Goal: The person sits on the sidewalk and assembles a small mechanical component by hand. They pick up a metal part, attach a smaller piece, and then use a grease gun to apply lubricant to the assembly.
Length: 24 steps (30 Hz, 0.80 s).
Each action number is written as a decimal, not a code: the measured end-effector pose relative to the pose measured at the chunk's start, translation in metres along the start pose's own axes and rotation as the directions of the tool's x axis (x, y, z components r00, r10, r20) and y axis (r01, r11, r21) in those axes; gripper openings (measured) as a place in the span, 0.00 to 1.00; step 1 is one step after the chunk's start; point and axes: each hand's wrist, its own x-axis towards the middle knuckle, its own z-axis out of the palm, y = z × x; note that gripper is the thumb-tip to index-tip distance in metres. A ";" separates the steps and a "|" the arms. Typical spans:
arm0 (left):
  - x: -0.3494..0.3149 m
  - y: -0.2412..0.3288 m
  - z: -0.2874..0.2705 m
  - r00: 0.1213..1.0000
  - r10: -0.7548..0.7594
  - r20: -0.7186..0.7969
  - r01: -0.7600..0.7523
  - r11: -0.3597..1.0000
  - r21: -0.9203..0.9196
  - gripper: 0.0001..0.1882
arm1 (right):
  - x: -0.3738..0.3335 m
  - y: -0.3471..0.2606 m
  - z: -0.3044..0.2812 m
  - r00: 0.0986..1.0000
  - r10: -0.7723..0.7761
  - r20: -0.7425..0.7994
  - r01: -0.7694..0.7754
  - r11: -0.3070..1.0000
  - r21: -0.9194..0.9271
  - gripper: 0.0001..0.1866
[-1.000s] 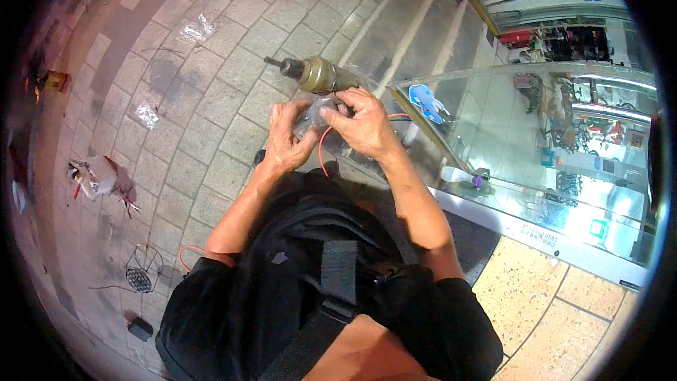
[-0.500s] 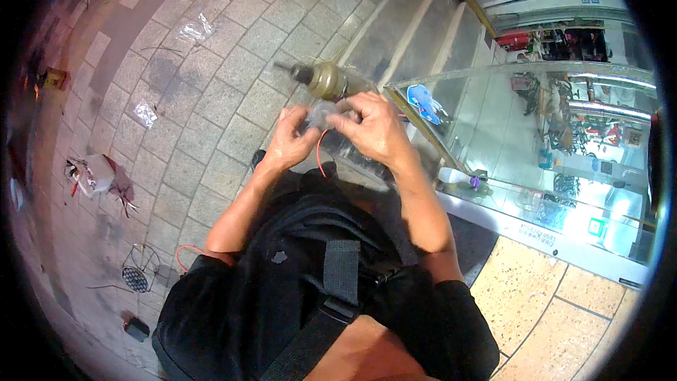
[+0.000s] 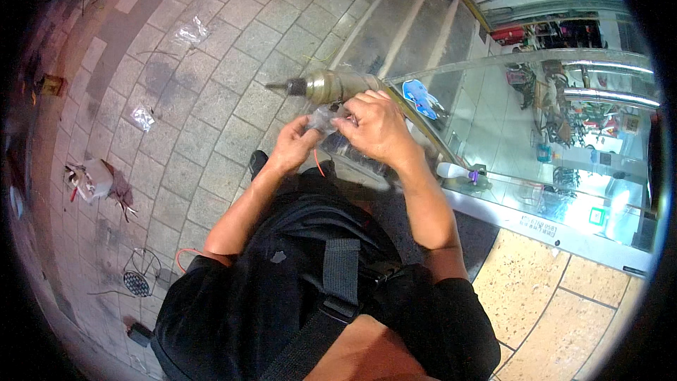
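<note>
Both my hands meet at chest height over a small clear plastic bag (image 3: 324, 118). My left hand (image 3: 293, 147) pinches its lower edge and my right hand (image 3: 377, 127) grips its upper side from the right. Just beyond my fingers lies a dusty power drill (image 3: 331, 86) with its bit pointing left, resting at the corner of a glass counter (image 3: 522, 134). A thin red cord (image 3: 319, 164) hangs down below my hands. Whether the bag holds anything is hidden by my fingers.
Grey paving stones (image 3: 211, 99) spread to the left, with scraps of clear plastic (image 3: 190, 30), a crumpled white bag (image 3: 92, 178) and a small round wire grille (image 3: 137, 279). Concrete steps (image 3: 416, 21) rise ahead. A black strap bag (image 3: 317, 275) hangs on my chest. Yellow tiles (image 3: 550, 310) lie lower right.
My hands have risen and shifted slightly right, working the plastic bag between the fingers. The drill sits farther up in view as my head tilts.
</note>
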 end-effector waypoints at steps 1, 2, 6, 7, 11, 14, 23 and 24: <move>-0.001 -0.002 0.000 0.998 -0.047 -0.031 0.046 0.999 -0.020 0.17 | 0.000 0.003 -0.001 0.999 0.041 0.001 -0.041 0.999 0.006 0.12; -0.002 0.001 0.002 1.000 -0.006 -0.011 0.006 0.999 -0.047 0.17 | 0.000 0.005 -0.003 0.996 0.085 0.005 -0.086 0.996 0.010 0.13; -0.002 0.002 0.009 0.980 0.197 0.039 -0.197 0.980 -0.004 0.19 | -0.003 -0.003 -0.009 0.931 0.347 0.112 -0.365 0.879 0.306 0.14; -0.001 -0.001 0.009 0.966 0.254 0.052 -0.256 0.966 0.044 0.20 | -0.003 -0.007 -0.009 0.947 0.309 0.088 -0.322 0.901 0.291 0.15; 0.004 -0.001 0.006 0.963 0.253 0.092 -0.257 0.966 0.036 0.21 | -0.005 -0.017 -0.007 0.972 0.232 0.023 -0.231 0.946 0.227 0.16; 0.010 -0.016 0.004 0.958 0.277 0.071 -0.275 0.961 -0.039 0.20 | -0.006 -0.024 -0.010 0.962 0.271 0.026 -0.268 0.924 0.273 0.16; -0.003 -0.001 -0.024 0.965 0.261 0.007 -0.253 0.927 0.277 0.21 | -0.035 -0.012 -0.080 0.992 0.121 -0.037 -0.121 0.993 0.003 0.15; -0.003 -0.002 -0.024 0.962 0.274 -0.018 -0.259 0.927 0.272 0.23 | -0.038 -0.014 -0.087 0.996 0.080 -0.038 -0.081 0.996 -0.036 0.15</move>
